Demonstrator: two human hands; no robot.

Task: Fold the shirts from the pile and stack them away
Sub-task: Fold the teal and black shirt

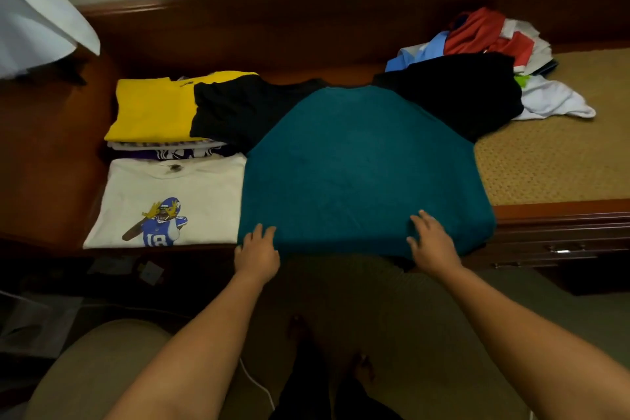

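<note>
A teal shirt with black sleeves (pixel 358 164) lies spread flat and face down across the wooden bench, its hem hanging over the near edge. My left hand (pixel 257 249) rests flat on the hem's left corner with fingers straight. My right hand (pixel 431 242) presses flat on the hem further right, fingers spread. The left black sleeve lies over a folded yellow shirt (pixel 153 109) topping a stack. A folded white shirt with a football-player print (pixel 167 201) lies in front of that stack. The unfolded pile (pixel 487 54) of red, blue, white and black clothes sits at the back right.
The bench top (pixel 552 160) has a woven tan surface at the right and a dark wooden back rail (pixel 306 10). A white cloth (pixel 37 20) hangs at the upper left. A drawer front (pixel 559 249) shows under the bench edge at the right. My legs and feet are below.
</note>
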